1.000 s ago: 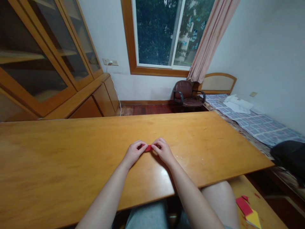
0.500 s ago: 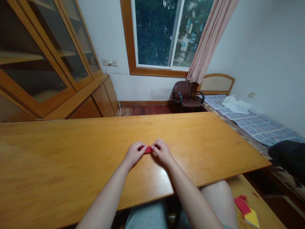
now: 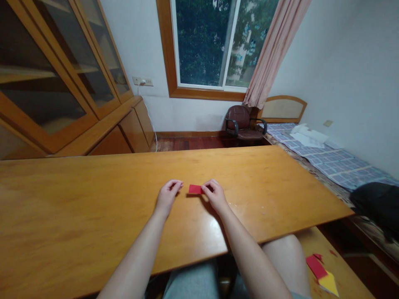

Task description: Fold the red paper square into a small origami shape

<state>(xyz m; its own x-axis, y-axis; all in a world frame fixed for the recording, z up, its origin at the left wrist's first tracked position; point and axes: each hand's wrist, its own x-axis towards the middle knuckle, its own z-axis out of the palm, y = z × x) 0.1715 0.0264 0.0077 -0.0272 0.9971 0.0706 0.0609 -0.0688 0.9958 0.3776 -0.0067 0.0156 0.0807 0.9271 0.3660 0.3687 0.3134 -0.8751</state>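
A small folded piece of red paper (image 3: pixel 195 189) sits just above the wooden table (image 3: pixel 93 199), near its middle. My right hand (image 3: pixel 213 195) pinches the paper's right end between thumb and fingers. My left hand (image 3: pixel 167 195) rests on the table a little to the left of the paper, fingers curled together, not touching it and with nothing seen in it.
Red and yellow paper pieces (image 3: pixel 321 274) lie on a lower wooden surface at the bottom right. A glass-door cabinet (image 3: pixel 62 83) stands at the left, a brown office chair (image 3: pixel 243 122) by the window, and a bed (image 3: pixel 336 162) with a dark bag (image 3: pixel 377 203) at the right.
Both hands held the red paper before. My left hand has now let go and drawn back to the left, while my right hand keeps the paper, which shows more fully.
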